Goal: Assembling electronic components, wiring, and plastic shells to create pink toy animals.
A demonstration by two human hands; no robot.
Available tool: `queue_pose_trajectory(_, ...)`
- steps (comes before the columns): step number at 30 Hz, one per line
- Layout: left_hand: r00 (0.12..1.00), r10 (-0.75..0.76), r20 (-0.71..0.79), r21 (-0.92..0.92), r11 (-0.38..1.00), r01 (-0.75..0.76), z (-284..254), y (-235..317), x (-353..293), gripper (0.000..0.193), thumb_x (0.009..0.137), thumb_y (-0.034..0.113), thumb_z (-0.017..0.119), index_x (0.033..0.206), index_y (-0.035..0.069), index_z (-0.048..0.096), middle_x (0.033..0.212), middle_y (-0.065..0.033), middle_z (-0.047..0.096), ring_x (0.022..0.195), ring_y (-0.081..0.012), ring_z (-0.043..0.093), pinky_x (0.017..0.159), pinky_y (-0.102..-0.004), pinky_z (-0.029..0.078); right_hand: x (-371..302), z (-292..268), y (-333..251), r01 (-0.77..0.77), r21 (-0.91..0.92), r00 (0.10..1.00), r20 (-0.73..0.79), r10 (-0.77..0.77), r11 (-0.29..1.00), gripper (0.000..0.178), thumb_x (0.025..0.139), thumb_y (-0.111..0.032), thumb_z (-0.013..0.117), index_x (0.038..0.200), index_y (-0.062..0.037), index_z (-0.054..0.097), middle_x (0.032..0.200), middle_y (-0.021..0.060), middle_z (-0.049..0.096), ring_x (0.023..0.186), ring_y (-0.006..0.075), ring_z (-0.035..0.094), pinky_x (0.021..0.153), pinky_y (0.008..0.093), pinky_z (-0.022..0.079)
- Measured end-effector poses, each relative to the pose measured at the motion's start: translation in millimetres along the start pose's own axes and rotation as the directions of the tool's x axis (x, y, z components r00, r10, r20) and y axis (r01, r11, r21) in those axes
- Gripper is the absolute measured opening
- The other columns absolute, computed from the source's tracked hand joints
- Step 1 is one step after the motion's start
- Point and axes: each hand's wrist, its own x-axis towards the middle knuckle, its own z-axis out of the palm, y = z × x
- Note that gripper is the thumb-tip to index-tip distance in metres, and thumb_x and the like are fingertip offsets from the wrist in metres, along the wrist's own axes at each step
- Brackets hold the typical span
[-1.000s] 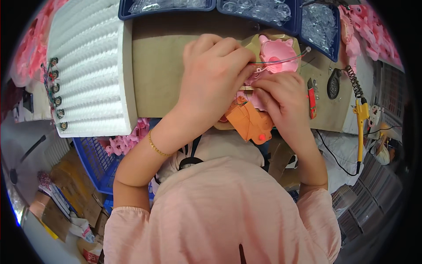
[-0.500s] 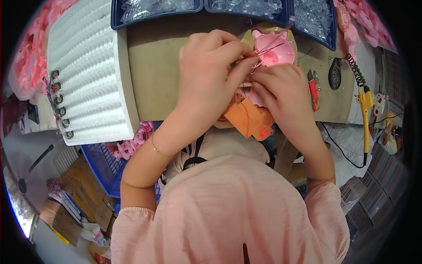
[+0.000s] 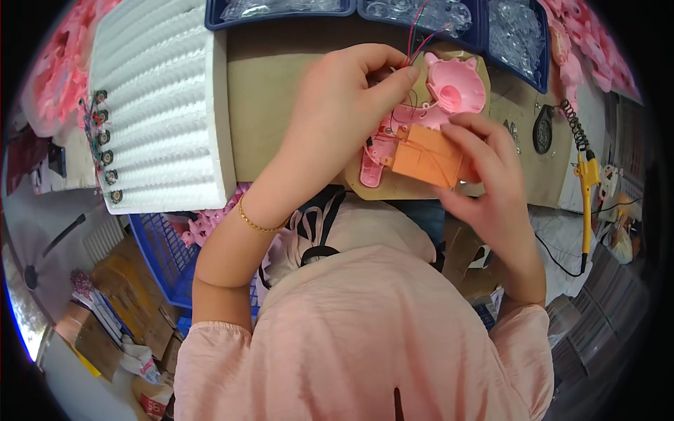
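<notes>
My left hand (image 3: pixel 354 88) is closed, with thumb and forefinger pinching a few thin red and dark wires (image 3: pixel 412 50) whose loose ends point upward. At the right, my right hand (image 3: pixel 491 165) grips the right side of an orange plastic box (image 3: pixel 427 156), fingertips on its far corner and thumb below; the hand is slightly blurred. Thin wires lie across the box. Under and beyond it is a pink plastic toy shell (image 3: pixel 379 158), with a hollow rounded head part (image 3: pixel 460 81) that has small ears. The shell rests on a tan pad (image 3: pixel 358 184).
A ridged white foam block (image 3: pixel 165 105) stands at the left, with several small round speakers (image 3: pixel 105 137) along its edge. Blue trays (image 3: pixel 484 35) of clear plastic parts line the back. At right hangs a yellow-handled tool (image 3: pixel 588 182) on a coiled cord. A blue crate (image 3: pixel 168 252) sits below.
My right hand has left the wires and moved down onto the orange box, which has turned more level. My left hand still pinches the wires, now pointing more upward. The view has shifted slightly.
</notes>
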Motion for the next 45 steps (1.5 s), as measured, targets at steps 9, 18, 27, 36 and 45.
queue_pose_trajectory(9,0.917,0.297,-0.266,0.112,0.954,-0.277,-7,-36,-43,0.029,0.077,0.01,0.065,0.105,0.004,0.062,0.093,-0.0098,0.066,0.084,-0.0203,0.063,0.07,-0.0284,0.048,7,10,18,0.153,-0.052,0.988,-0.013,-0.154,0.987,0.064,0.053,0.004,0.074,0.115,-0.0021,0.057,0.116,0.014,0.05,0.107,0.0294,0.051,0.086,0.0364,0.047)
queue_pose_trajectory(18,0.764,0.624,0.167,0.584,0.561,-0.586,-12,-49,-82,0.044,0.07,0.005,0.065,0.113,0.003,0.06,0.118,-0.0094,0.059,0.101,-0.0207,0.06,0.083,-0.033,0.047,24,-8,5,0.115,-0.066,0.979,0.177,-0.101,0.991,0.065,0.052,-0.008,0.078,0.114,-0.0025,0.058,0.111,0.011,0.054,0.101,0.0277,0.054,0.081,0.0341,0.047)
queue_pose_trajectory(27,0.763,0.612,0.206,0.61,0.529,-0.589,-11,-49,-81,0.043,0.069,0.007,0.065,0.112,0.005,0.061,0.118,-0.0061,0.058,0.104,-0.0207,0.056,0.083,-0.0332,0.043,27,-13,10,0.192,-0.121,0.968,0.188,-0.168,0.974,0.061,0.055,-0.018,0.077,0.111,-0.0025,0.059,0.108,0.0107,0.055,0.099,0.0286,0.054,0.084,0.0369,0.044)
queue_pose_trajectory(36,0.757,0.582,0.295,0.572,0.527,-0.628,-5,3,-36,0.038,0.071,0.023,0.069,0.107,0.012,0.065,0.113,0.0015,0.061,0.102,-0.0204,0.054,0.083,-0.0342,0.04,0,-19,17,0.055,-0.258,0.994,-0.075,-0.076,0.965,0.045,0.059,-0.022,0.076,0.097,-0.003,0.063,0.091,0.0086,0.057,0.086,0.0274,0.054,0.077,0.0366,0.04)
queue_pose_trajectory(45,0.753,0.497,0.431,0.595,0.471,-0.652,3,10,-31,0.035,0.075,0.026,0.066,0.109,0.014,0.065,0.113,0.0042,0.063,0.097,-0.0168,0.057,0.084,-0.0324,0.039,0,-11,35,0.161,-0.198,0.969,-0.155,-0.193,0.967,0.037,0.059,-0.021,0.076,0.089,-0.0032,0.063,0.084,0.0065,0.056,0.077,0.0249,0.052,0.07,0.0353,0.038)
